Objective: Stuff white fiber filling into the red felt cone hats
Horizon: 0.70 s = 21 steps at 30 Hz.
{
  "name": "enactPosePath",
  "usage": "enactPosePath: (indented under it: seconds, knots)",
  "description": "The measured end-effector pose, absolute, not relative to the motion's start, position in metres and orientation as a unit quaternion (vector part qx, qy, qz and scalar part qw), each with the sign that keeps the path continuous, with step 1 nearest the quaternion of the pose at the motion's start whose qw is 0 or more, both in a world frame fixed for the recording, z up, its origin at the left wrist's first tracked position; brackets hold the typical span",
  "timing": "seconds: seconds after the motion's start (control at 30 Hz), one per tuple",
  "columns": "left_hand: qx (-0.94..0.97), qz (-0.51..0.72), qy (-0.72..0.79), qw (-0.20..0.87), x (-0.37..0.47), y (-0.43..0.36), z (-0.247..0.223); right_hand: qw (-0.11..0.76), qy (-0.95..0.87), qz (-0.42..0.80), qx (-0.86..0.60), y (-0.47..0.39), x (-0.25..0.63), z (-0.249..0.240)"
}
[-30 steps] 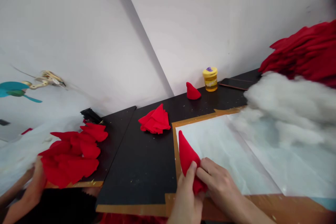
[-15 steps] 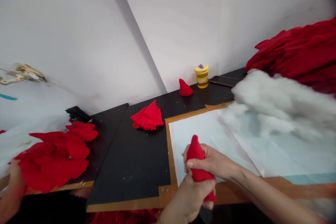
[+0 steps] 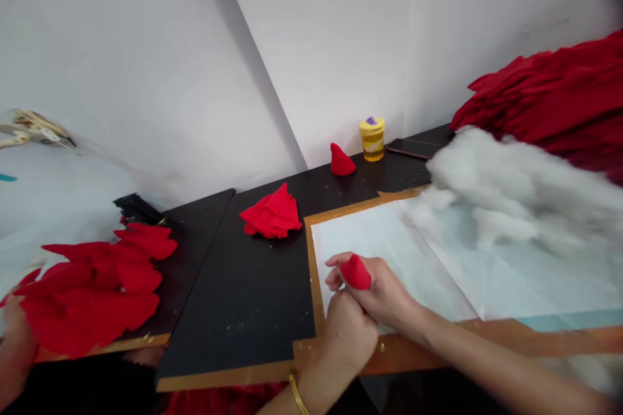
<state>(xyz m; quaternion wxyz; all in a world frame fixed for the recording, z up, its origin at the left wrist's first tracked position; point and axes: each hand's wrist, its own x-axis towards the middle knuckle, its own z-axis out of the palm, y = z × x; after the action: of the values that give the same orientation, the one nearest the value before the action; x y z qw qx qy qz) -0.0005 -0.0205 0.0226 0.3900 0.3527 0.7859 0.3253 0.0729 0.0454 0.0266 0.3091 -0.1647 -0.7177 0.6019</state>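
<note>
A red cloth cone (image 3: 355,272) pokes up between my two hands, its tip showing and the rest hidden by them. My right hand (image 3: 382,288) is wrapped round its upper part, with some fingers spread to the left. Just below, my left hand (image 3: 349,331) is closed in a fist against the cone, its fingers turned away from view. A gold bangle is on the left wrist. Both hands are over the near left part of the white sheet (image 3: 370,233).
White stuffing (image 3: 525,188) and a large red cloth pile (image 3: 559,104) lie right. Behind are a small red cone (image 3: 341,161), a yellow-lidded jar (image 3: 372,140) and a phone (image 3: 411,148). Red pieces (image 3: 272,213) lie centre; another person's hand (image 3: 17,331) touches red cones (image 3: 97,285) left.
The red cone has sunk lower between my hands and shows less. My left hand has turned over into a fist and moved up to my right hand. The other person's hand shifted slightly left.
</note>
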Motion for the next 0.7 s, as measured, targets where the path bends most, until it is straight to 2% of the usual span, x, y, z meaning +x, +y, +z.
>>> enactPosePath:
  seconds: [0.13, 0.27, 0.37, 0.4, 0.5, 0.57, 0.7]
  knots:
    - [0.366, 0.37, 0.761, 0.386, -0.003, -0.037, 0.028, 0.239, -0.731, 0.603, -0.211, 0.066, 0.068, 0.03]
    - [0.272, 0.529, 0.623, 0.508, -0.011, -0.048, 0.029, 0.18, -0.679, 0.674, -0.228, 0.093, 0.073, 0.037]
    - [0.234, 0.565, 0.583, 0.535, -0.032, -0.069, 0.024, 0.207, -0.709, 0.61, -0.287, 0.109, 0.09, 0.03]
    - [0.244, 0.555, 0.616, 0.504, -0.042, -0.077, 0.022, 0.217, -0.733, 0.573, -0.297, 0.111, 0.097, 0.026]
    - [0.351, 0.472, 0.754, 0.291, -0.071, -0.098, 0.017, 0.207, -0.805, 0.476, -0.287, 0.105, 0.116, 0.008]
    - [0.431, 0.417, 0.783, 0.166, -0.084, -0.103, 0.018, 0.215, -0.851, 0.408, -0.252, 0.091, 0.123, -0.004]
    - [0.593, 0.34, 0.727, 0.069, -0.085, -0.092, 0.026, 0.303, -0.907, 0.246, -0.158, 0.051, 0.122, -0.023]
